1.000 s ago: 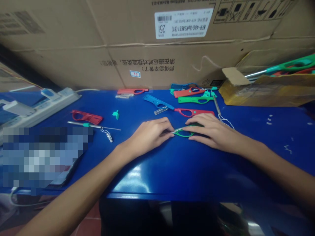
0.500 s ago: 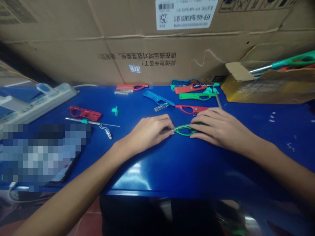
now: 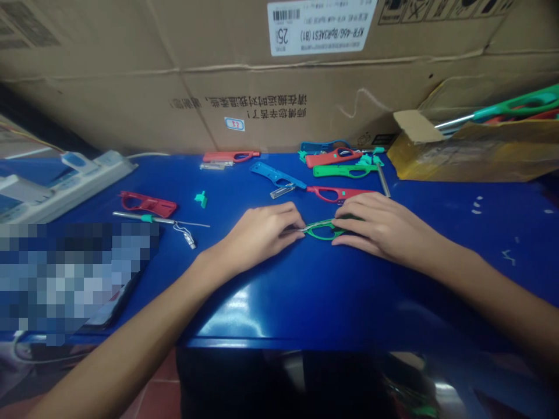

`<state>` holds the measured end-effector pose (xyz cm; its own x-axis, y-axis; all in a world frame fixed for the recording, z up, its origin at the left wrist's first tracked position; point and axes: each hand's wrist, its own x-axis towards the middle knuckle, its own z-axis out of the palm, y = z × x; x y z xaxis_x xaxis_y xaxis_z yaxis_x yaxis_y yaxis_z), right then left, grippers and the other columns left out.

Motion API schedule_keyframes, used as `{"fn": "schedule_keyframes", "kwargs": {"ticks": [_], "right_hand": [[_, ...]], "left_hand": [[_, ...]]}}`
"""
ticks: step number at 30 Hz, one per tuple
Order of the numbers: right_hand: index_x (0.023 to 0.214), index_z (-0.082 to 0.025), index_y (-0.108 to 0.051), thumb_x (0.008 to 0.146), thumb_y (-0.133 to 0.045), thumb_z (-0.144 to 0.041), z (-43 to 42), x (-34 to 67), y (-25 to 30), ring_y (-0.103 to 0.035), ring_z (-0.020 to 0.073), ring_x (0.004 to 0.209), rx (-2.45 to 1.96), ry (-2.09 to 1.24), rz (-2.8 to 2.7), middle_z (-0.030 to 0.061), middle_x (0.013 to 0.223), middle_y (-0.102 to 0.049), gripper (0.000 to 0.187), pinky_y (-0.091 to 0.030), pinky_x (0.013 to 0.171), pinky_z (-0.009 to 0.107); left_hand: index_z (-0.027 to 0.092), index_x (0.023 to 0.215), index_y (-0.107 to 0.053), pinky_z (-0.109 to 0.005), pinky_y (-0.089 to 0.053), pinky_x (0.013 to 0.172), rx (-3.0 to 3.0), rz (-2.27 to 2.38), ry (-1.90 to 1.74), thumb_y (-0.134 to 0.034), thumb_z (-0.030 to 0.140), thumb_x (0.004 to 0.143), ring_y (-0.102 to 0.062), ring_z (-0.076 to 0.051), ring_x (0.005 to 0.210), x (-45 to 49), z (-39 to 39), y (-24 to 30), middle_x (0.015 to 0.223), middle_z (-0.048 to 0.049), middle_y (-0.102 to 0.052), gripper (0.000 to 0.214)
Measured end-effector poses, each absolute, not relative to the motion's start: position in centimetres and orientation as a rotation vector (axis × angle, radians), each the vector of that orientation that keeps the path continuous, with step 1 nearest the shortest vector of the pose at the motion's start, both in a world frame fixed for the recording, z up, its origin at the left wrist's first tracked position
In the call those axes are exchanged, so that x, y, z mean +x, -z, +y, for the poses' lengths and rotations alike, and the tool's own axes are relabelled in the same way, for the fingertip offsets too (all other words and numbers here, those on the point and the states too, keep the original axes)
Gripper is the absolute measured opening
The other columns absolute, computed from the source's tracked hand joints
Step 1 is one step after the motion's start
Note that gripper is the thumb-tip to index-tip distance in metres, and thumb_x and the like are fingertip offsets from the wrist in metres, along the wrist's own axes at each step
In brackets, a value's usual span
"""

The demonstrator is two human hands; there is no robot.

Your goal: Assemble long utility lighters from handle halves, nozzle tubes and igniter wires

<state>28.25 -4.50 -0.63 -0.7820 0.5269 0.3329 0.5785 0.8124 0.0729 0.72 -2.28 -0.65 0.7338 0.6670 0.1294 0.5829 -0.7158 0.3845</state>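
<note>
A green lighter casing [image 3: 322,231] with an oval opening lies between my two hands near the table's middle. My left hand [image 3: 273,233] pinches a thin metal rod at the casing's left end; most of the rod is hidden by the fingers. Over the casing's right part, my right hand [image 3: 371,224] is closed on it, covering that end. Just beyond my right hand sits a red lighter casing [image 3: 321,192]. A blue casing half [image 3: 277,176] rests behind, beside a small clear tank [image 3: 283,191].
More casings, a green one [image 3: 345,170] among them, lie along the cardboard wall [image 3: 131,105]. At right stands an open carton [image 3: 471,154] of lighters. A dark red casing [image 3: 148,205], metal rod [image 3: 142,217], teal piece [image 3: 201,199] and power strip [image 3: 100,177] are at left.
The view has shifted slightly, moving the whole scene a little left. Both hands keep the same hold, and the green casing stays between them.
</note>
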Motion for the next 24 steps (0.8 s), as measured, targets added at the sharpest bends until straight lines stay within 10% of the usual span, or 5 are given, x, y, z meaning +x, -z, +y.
{"fn": "schedule_keyframes", "kwargs": {"ticks": [24], "right_hand": [[0.105, -0.012, -0.072, 0.101, -0.056, -0.031, -4.9, 27.5, 1.9, -0.066, 0.0272, 0.097, -0.852, 0.418, -2.633, 0.0129, 0.103, -0.073, 0.026, -0.053, 0.087, 0.041]], "left_hand": [[0.02, 0.116, -0.064, -0.037, -0.043, 0.095, 2.761, 1.067, -0.398, -0.05, 0.044, 0.105, -0.058, -0.021, 0.11, -1.1, -0.8, 0.0, 0.117, -0.0046, -0.066, 0.03]]}}
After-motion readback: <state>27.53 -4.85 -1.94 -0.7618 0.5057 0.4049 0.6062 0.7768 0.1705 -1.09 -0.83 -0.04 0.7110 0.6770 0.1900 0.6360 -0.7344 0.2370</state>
